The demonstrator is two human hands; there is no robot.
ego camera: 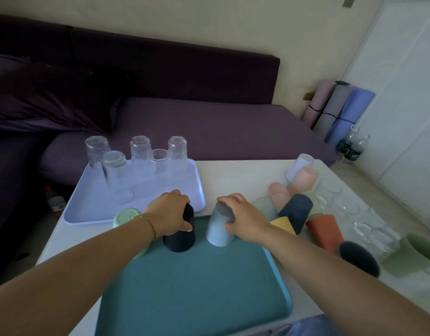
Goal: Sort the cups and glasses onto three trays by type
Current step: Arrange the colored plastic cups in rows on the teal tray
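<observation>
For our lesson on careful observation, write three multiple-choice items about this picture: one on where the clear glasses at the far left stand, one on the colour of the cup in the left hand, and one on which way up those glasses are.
1. The clear glasses at the far left stand on:
A the pale blue tray
B the floor
C the sofa seat

2. The cup gripped by the left hand is:
A pink
B dark navy
C orange

3. Those glasses are:
A lying on their sides
B mouth up
C upside down

Key:
1 A, they rise from the tray's surface.
2 B, the cup's dark body shows below the fingers.
3 C, their thick bases face up.
</observation>
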